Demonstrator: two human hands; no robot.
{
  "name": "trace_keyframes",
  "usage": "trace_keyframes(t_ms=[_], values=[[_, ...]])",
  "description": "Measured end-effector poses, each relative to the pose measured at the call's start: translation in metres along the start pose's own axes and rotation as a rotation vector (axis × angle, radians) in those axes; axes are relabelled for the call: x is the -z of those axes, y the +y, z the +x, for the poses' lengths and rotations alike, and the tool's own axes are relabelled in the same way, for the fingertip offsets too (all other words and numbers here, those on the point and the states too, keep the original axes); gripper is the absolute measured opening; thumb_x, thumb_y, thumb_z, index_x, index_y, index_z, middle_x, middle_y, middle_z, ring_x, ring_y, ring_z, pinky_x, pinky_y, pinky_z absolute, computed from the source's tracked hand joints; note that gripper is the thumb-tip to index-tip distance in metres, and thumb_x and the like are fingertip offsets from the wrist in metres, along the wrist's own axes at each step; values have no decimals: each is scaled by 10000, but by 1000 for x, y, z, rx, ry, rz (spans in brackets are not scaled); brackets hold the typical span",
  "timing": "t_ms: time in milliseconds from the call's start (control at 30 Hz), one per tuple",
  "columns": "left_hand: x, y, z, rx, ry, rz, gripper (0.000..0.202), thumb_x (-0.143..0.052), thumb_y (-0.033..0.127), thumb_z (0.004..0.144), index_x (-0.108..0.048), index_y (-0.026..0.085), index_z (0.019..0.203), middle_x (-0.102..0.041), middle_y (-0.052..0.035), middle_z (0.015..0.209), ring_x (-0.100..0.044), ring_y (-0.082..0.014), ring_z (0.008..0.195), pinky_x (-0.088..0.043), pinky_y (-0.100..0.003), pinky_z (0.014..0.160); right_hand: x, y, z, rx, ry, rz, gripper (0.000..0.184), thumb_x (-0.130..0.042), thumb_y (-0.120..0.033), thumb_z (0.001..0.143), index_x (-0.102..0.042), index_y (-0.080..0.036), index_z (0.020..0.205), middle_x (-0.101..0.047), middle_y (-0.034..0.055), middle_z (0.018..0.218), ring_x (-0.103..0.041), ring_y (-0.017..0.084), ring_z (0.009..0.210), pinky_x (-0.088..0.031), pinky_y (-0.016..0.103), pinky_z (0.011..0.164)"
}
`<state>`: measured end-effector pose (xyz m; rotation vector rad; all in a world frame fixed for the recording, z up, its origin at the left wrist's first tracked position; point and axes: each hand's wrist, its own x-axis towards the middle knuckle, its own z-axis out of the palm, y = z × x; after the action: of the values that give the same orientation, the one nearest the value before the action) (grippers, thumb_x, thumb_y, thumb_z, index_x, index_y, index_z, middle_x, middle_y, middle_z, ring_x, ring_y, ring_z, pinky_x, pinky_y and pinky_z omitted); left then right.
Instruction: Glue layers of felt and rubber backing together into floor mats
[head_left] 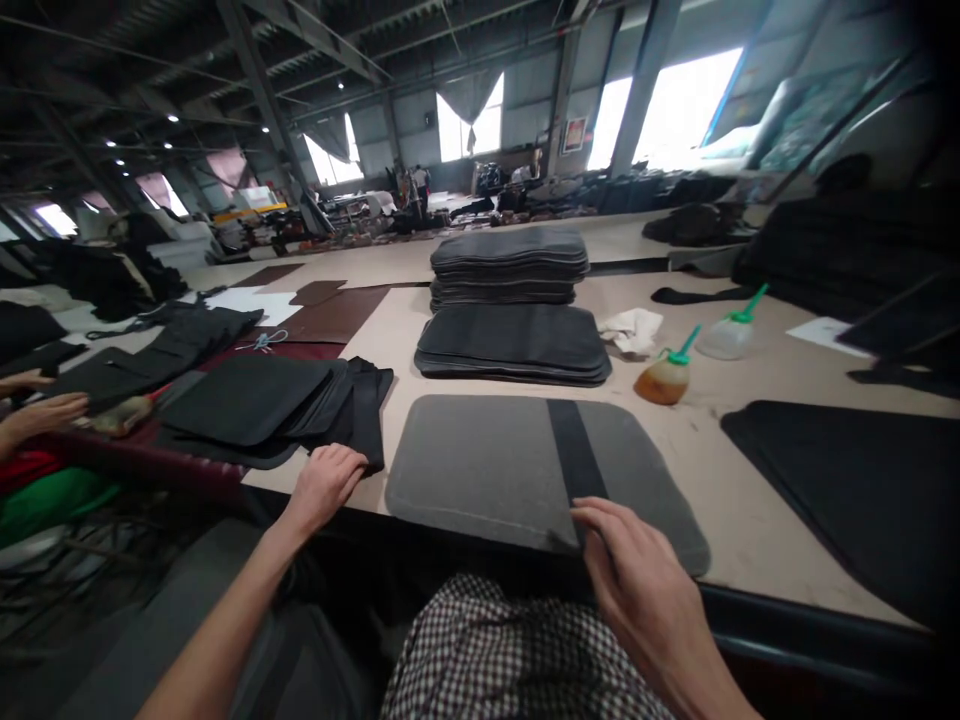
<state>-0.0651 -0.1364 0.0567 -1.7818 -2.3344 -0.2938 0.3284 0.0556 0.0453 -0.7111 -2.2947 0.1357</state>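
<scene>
A grey padded panel (487,465) with a black strap (574,450) across it lies flat at the table's near edge. My right hand (637,580) rests on the panel's near edge where the strap ends, fingers stretched flat over it. My left hand (326,485) lies on the table edge to the left, fingers curled down onto the corner of a black fabric piece (367,410) from a fanned pile of black panels (251,400).
Two stacks of dark panels (510,340) stand behind the grey one. Two squeeze bottles with green nozzles (667,375) and a crumpled rag (634,330) lie at right. A large black sheet (847,480) covers the right side. Another person's hands (37,415) reach in at far left.
</scene>
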Motion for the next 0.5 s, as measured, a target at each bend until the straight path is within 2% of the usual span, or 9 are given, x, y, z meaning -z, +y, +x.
trace_keyframes(t_ms=[133,200,267,367,433,500], values=[[18,-10,12,130,176,-95,214,-574,425,941,-649,225,926,-690,-65,947,-628,-231,924,-477,-348,848,-1,-1,-6,-6,-6,46,217,-433,-205,999,-597,-208,1141,-672,75,1164,-630,217,1038,-503,378,908],[34,-11,20,198,304,-171,226,-624,445,913,-643,221,914,-682,-52,936,-635,-215,890,-491,-327,823,-3,-2,-7,1,-17,82,220,-437,-186,998,-594,-207,1151,-672,79,1158,-630,216,1044,-515,385,908],[55,-2,25,184,424,-190,214,-640,425,910,-649,213,941,-675,-43,937,-638,-201,873,-500,-315,812,-5,-6,-5,16,-7,126,227,-442,-166,997,-594,-199,1163,-673,88,1151,-634,218,1051,-529,393,906],[92,31,25,11,525,-152,156,-638,334,926,-667,208,1013,-682,-42,954,-650,-190,890,-512,-313,855,1,-19,4,68,59,215,270,-467,-124,984,-573,-176,1227,-668,112,1167,-637,217,1082,-550,393,919],[114,63,19,-136,474,-141,191,-627,260,933,-662,220,1117,-699,-51,1012,-667,-185,918,-523,-296,870,11,-33,13,97,97,280,336,-488,-95,968,-536,-158,1295,-646,134,1220,-620,214,1147,-551,383,959],[129,99,11,-321,346,-141,292,-598,225,945,-633,238,1235,-719,-59,1065,-686,-176,938,-541,-257,845,22,-48,21,128,107,339,407,-519,-96,953,-489,-140,1357,-600,159,1306,-575,221,1239,-535,378,1011]])
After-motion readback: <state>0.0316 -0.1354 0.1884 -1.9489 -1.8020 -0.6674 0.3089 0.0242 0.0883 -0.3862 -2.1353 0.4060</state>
